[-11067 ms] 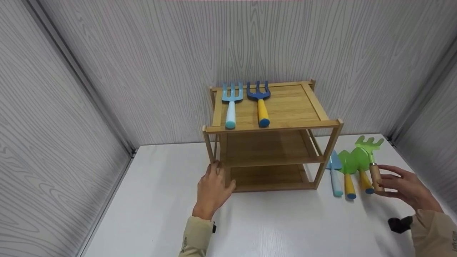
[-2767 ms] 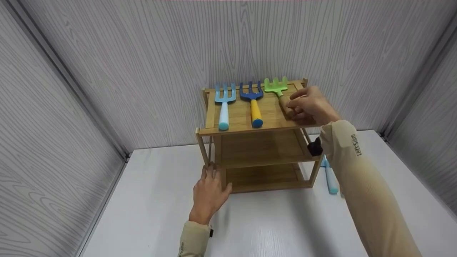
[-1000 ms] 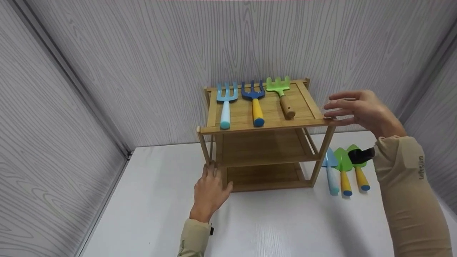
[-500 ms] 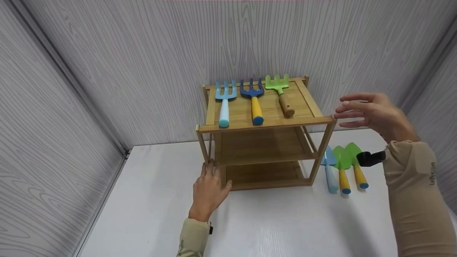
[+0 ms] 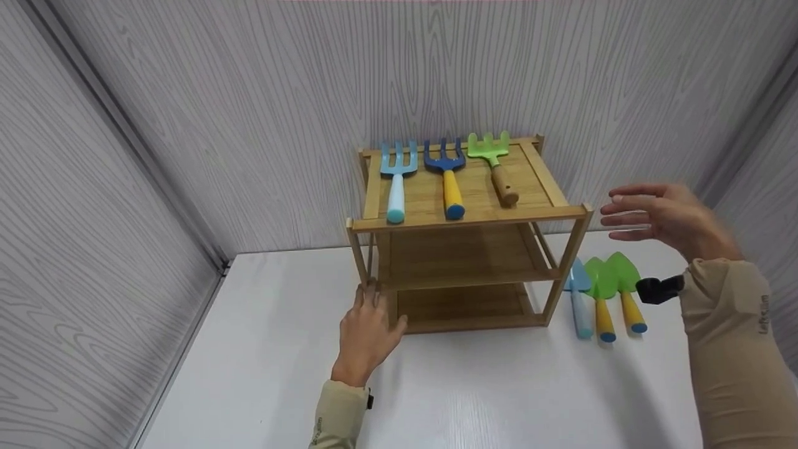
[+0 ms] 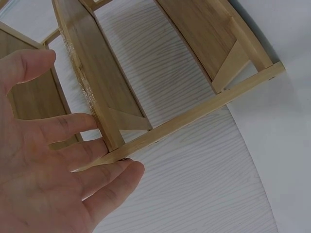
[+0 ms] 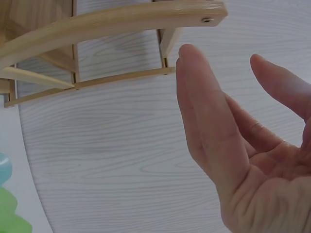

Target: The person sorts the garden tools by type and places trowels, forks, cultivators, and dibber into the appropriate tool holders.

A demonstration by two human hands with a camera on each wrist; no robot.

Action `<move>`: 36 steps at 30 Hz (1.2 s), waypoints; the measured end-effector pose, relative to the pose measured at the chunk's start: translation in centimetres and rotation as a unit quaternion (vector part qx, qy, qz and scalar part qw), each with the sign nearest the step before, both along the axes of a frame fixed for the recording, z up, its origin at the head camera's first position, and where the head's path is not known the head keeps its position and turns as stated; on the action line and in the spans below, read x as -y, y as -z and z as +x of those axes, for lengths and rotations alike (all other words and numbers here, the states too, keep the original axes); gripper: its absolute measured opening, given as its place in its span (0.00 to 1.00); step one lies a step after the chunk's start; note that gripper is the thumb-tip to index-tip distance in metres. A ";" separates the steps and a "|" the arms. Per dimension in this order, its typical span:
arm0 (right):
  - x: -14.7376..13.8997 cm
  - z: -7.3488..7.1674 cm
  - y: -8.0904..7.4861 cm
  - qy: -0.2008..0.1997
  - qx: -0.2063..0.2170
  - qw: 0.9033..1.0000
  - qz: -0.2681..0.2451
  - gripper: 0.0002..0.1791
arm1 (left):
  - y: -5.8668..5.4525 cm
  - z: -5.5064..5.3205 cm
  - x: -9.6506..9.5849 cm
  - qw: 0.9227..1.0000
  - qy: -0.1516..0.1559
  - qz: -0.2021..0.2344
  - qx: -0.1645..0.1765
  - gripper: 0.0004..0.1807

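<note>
My left grip, fingers extended, touches the wooden rack at its 7 o'clock; pushing could shift it. At 4 o'clock, three trowels lie crowded on the table: lifting one might drag another. My right grip hangs wide, empty, at 3 o'clock. Farthest, three forks atop the rack could slide if jolted.

beyond my left hand i see a grey wood-grained wall; beneath that hand, a white tabletop shines softly.
</note>
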State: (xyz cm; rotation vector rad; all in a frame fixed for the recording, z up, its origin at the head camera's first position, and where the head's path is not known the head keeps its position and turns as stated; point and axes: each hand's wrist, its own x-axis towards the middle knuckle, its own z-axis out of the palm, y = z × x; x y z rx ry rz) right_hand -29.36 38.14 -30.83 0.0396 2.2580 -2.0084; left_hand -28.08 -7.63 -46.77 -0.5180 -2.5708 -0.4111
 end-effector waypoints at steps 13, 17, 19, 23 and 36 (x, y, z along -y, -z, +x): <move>-1.1 0.1 3.8 -0.014 0.043 0.997 0.065 0.24 | 0.1 0.0 -0.1 1.000 0.001 -0.004 0.011 0.35; -1.3 0.1 4.7 -0.022 0.049 0.996 0.074 0.32 | 0.1 -0.1 -0.1 1.000 0.001 -0.006 0.001 0.35; -1.4 0.1 5.2 -0.024 0.052 0.995 0.076 0.33 | 0.2 -0.1 -0.1 1.000 0.001 -0.007 -0.001 0.35; -1.4 0.2 6.0 -0.024 0.060 0.995 0.076 0.36 | 0.3 0.0 -0.1 1.000 0.004 -0.012 -0.009 0.36; -1.4 0.0 8.2 -0.032 0.078 0.992 0.090 0.41 | 0.4 0.1 0.1 1.000 0.012 -0.012 0.011 0.36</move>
